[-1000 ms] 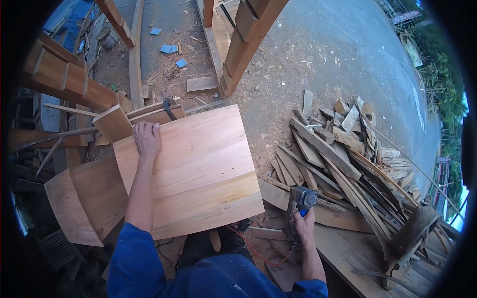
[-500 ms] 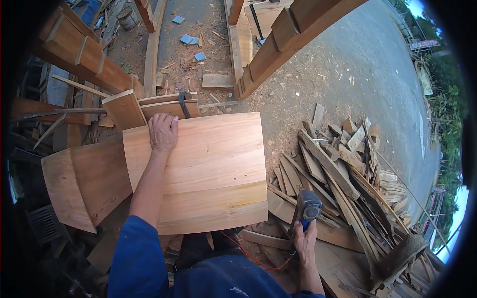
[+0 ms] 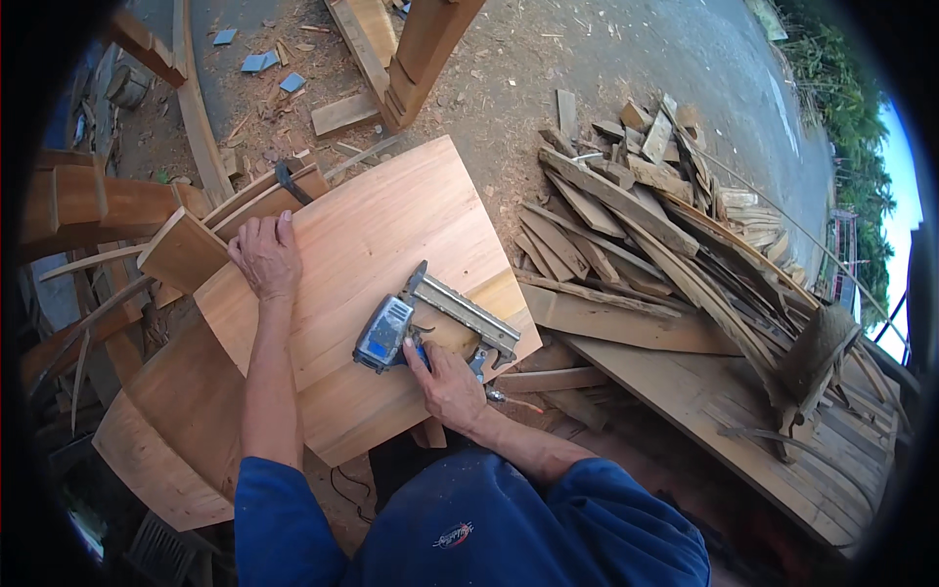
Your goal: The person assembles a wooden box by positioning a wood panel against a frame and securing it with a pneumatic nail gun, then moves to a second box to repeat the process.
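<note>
A broad, pale wooden panel (image 3: pixel 362 254) lies before me, a darker strip along its near side. My left hand (image 3: pixel 266 256) holds the panel's far left edge, fingers bent over it beside a short upright board (image 3: pixel 183 251). Above the panel's near right part, my right hand (image 3: pixel 452 387) is wrapped round the blue handle of a grey nail gun (image 3: pixel 383 333). The gun is turned on its side, its long metal magazine (image 3: pixel 468 315) toward the panel's right edge. A piece of orange air hose (image 3: pixel 523 403) shows at its fitting. Whether the gun touches the panel is unclear.
Another wooden panel (image 3: pixel 161 455) stands at the lower left. A dark strap (image 3: pixel 290 183) wraps boards beyond my left hand. Scrap wood (image 3: pixel 626 215) is heaped at the right, near a large flat board (image 3: pixel 704 430). Timber posts (image 3: pixel 425 59) rise at the far side.
My right hand has brought the nail gun from the panel's right side to above it and turned it sideways. My left hand stays at the far edge. The view has swung to the right.
</note>
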`<state>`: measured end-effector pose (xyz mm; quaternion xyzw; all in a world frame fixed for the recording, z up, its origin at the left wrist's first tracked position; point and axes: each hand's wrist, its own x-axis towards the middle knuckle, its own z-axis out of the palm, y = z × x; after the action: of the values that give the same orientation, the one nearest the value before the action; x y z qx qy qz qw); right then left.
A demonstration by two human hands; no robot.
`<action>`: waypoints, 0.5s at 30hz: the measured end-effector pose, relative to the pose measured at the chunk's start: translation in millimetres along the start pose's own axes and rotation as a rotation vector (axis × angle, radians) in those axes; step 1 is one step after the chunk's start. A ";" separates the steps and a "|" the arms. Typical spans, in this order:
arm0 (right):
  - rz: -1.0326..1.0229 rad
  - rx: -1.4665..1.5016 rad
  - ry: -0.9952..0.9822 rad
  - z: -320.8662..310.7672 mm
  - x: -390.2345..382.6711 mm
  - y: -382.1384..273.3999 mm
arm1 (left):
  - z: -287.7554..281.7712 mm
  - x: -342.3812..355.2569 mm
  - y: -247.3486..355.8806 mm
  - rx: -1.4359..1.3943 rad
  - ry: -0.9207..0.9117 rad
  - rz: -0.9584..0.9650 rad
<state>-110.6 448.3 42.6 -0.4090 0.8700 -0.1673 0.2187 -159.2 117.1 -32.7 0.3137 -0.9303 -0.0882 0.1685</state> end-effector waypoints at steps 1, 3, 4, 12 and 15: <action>0.002 -0.010 0.070 5.9 -2.4 -1.3 | 6.9 -3.9 3.9 -0.048 -0.036 0.038; 0.037 -0.038 0.146 9.2 -6.1 -1.9 | 13.4 -9.0 1.8 0.049 -0.012 0.013; 0.014 0.005 0.176 6.3 -6.5 -0.5 | 10.8 -8.4 0.8 0.025 -0.017 0.031; 0.647 0.576 0.967 37.1 -95.4 162.2 | 16.7 -5.3 -9.9 0.108 0.044 0.062; 0.673 1.141 0.881 92.4 -99.3 212.0 | 28.3 -5.9 -8.4 0.077 0.056 0.079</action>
<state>-141.5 645.0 -111.2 0.1549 0.7333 -0.6584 0.0689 -160.6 115.7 -62.7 0.2854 -0.9395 -0.0369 0.1858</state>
